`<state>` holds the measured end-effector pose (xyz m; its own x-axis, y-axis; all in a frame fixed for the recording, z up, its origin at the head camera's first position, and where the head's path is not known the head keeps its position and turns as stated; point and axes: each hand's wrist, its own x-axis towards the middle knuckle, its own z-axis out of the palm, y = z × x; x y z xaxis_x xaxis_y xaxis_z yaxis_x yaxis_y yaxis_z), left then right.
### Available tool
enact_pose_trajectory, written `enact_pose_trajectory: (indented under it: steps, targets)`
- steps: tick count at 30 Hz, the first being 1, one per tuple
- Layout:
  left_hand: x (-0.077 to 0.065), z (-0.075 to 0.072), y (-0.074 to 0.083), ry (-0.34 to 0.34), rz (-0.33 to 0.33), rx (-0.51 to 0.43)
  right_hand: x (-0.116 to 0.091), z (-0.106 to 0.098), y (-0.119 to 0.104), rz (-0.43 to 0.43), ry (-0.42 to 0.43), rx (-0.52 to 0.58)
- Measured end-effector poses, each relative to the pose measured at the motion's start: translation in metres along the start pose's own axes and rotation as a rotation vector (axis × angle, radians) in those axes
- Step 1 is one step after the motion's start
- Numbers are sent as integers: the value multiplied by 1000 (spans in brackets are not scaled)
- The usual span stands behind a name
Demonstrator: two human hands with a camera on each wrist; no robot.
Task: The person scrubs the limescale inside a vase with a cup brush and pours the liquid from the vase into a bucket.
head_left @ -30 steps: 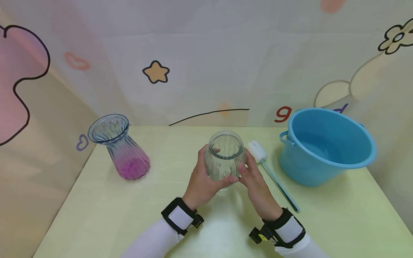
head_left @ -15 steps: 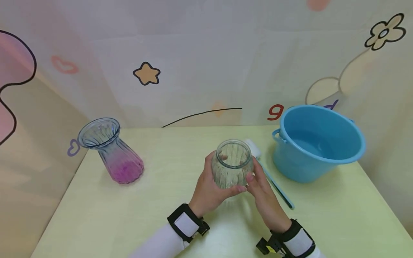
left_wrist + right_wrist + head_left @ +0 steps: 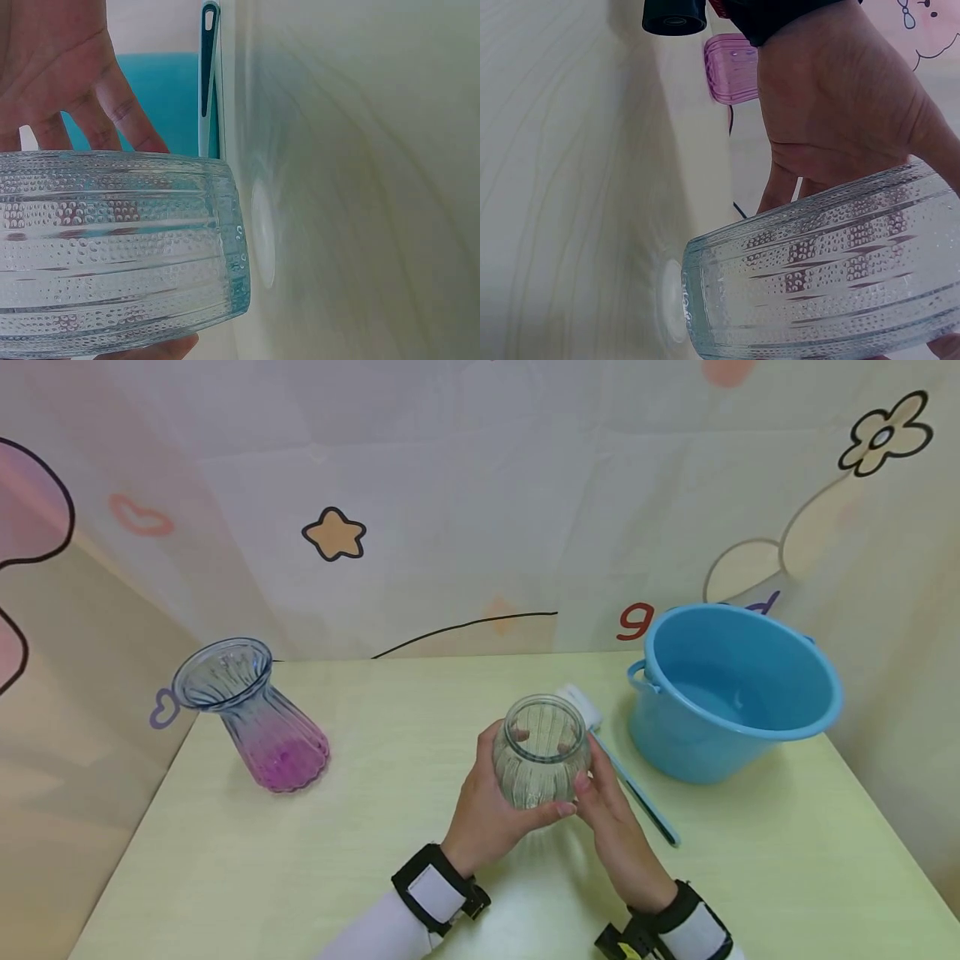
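1. My left hand [image 3: 486,828] grips the clear glass jar [image 3: 542,781] from its left side, thumb across the front.
2. My right hand [image 3: 624,842] grasps the same jar from the right.
3. The jar sits just right of and below the frame's centre, mouth up; its base seems to be just above the table [image 3: 225,877], though the wrist views leave that hard to judge.
4. A white-headed brush [image 3: 637,789] lies beside the jar, its blue handle slanting toward the lower right.
5. The blue bucket [image 3: 693,747] stands at the frame's right.
6. A blue-and-pink glass vase [image 3: 281,739] stands at the left.
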<state>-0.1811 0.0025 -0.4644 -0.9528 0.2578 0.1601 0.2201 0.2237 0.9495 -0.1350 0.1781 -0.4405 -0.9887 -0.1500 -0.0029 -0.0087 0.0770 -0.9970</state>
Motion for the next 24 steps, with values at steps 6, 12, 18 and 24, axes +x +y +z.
enact_pose_trajectory:
  steps: [6,12,18,24]
  targets:
    - [-1,1,-3,2,8,-9,0,1,2,1,2,0]
    - [0,2,-5,3,9,-18,0,2,3,-4,3,10]
    - [-1,3,-5,3,0,-25,1,2,4,5,-4,23]
    - [-1,3,-7,8,-3,-14,0,2,5,6,-3,15]
